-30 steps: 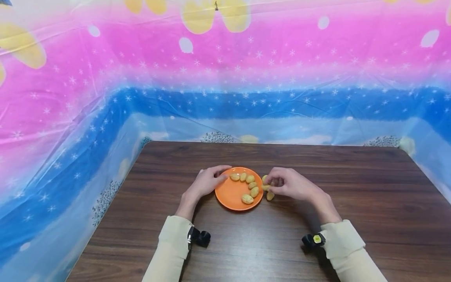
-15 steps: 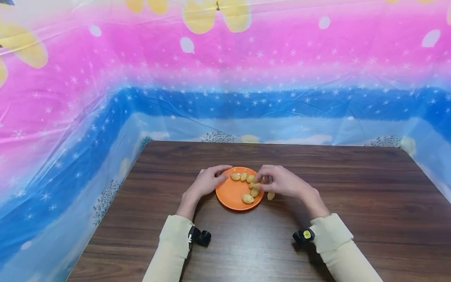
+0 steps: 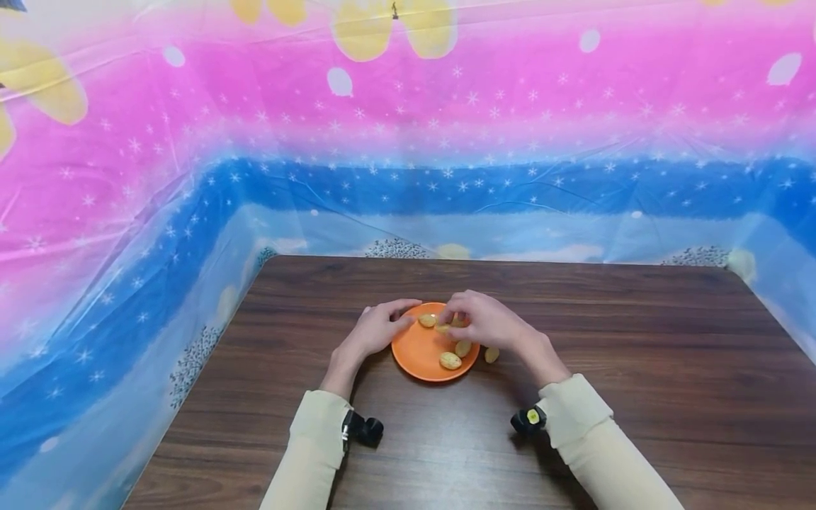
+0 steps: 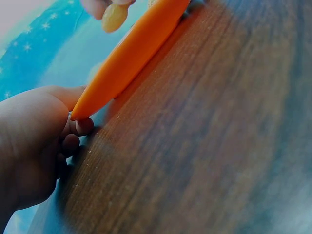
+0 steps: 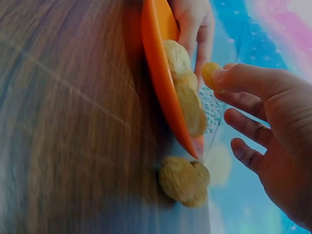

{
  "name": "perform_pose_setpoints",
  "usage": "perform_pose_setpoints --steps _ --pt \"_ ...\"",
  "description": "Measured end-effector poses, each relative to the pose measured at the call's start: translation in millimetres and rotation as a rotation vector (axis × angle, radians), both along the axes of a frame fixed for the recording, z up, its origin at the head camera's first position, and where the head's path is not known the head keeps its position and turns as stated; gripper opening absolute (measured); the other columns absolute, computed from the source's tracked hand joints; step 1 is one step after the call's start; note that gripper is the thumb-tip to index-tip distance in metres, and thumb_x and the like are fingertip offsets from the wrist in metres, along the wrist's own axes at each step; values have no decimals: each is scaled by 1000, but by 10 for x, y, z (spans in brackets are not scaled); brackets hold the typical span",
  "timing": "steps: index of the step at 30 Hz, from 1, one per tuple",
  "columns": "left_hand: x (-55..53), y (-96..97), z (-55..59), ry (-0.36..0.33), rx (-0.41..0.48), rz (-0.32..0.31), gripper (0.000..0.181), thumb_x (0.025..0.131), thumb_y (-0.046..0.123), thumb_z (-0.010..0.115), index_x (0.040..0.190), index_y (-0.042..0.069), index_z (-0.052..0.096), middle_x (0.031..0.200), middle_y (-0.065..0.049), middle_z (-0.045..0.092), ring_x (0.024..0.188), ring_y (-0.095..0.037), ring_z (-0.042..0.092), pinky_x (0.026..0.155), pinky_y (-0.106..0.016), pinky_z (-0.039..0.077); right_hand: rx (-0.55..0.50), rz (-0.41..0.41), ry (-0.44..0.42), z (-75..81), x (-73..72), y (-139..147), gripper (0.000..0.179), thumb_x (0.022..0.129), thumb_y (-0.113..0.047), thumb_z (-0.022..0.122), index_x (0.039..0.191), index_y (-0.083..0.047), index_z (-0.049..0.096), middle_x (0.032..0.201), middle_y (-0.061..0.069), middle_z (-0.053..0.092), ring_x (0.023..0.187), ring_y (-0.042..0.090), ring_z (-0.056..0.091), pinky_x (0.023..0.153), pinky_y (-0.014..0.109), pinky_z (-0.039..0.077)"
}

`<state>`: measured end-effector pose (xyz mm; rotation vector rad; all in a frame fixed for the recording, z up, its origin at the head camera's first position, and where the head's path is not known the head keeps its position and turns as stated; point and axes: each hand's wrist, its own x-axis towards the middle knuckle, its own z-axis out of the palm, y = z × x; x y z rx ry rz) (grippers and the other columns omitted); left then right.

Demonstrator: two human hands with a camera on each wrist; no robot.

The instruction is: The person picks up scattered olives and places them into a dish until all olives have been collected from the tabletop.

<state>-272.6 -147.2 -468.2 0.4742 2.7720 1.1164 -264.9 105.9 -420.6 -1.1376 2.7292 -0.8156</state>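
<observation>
The orange plate [image 3: 409,358] lies on the brown table, with several tan, oval nuts in ridged shells on it. My left hand [image 3: 375,329] holds its left rim, thumb at the edge and fingertips below it, as the left wrist view shows. My right hand [image 3: 494,322] is over the plate's right half. Between thumb and forefinger it pinches a nut [image 5: 210,76], its other fingers loosely bent. One nut [image 3: 450,360] lies near the plate's front rim and another [image 3: 427,320] at the back. The right hand hides part of the row in the head view.
Just off the plate's right side, a loose nut [image 3: 491,355] lies on the wooden table [image 3: 637,368]; the right wrist view shows two nut shapes [image 5: 178,180] overlapping there. A patterned pink and blue cloth [image 3: 408,191] hangs behind the table.
My right hand has moved left with the pinched nut, from beside the plate's right rim to over the plate. My left hand has stayed at the left rim.
</observation>
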Motion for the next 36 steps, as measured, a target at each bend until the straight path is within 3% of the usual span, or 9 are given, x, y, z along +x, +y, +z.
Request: perform_pose_setpoints --steps 7,18,26,31,36 --pt "9 7 -1 -4 3 3 38 104 33 58 141 33 60 80 -1 56 82 -21 50 87 -43 27 12 -12 -23 -83 -36 -182 13 95 -19 73 107 -20 76 101 -9 64 92 15 58 83 34 50" --pt "-11 1 0 30 -12 -24 39 104 30 58 142 29 60 74 0 54 76 -20 51 91 -44 27 54 -11 34 -114 -74 -387 11 93 -21 75 104 -19 77 98 -4 64 85 17 56 77 33 48" --pt "2 -14 14 24 -9 -22 39 104 31 57 143 29 59 77 3 59 94 -20 56 97 -45 29 140 -28 59 -186 -80 -504 9 94 -26 74 102 -22 76 101 -8 63 92 14 53 84 33 48" --pt "4 -9 8 33 -9 -20 38 104 32 56 143 29 60 75 2 59 95 -20 58 101 -46 28 139 -35 70 -185 -66 -534 8 93 -26 75 101 -23 76 98 -9 62 93 14 52 83 32 47" --pt "6 1 14 24 -13 -19 38 104 32 56 143 30 60 80 1 60 88 -21 56 95 -44 29 99 -27 77 -159 -3 -447 10 94 -25 74 103 -21 76 99 -8 62 92 15 53 82 33 48"
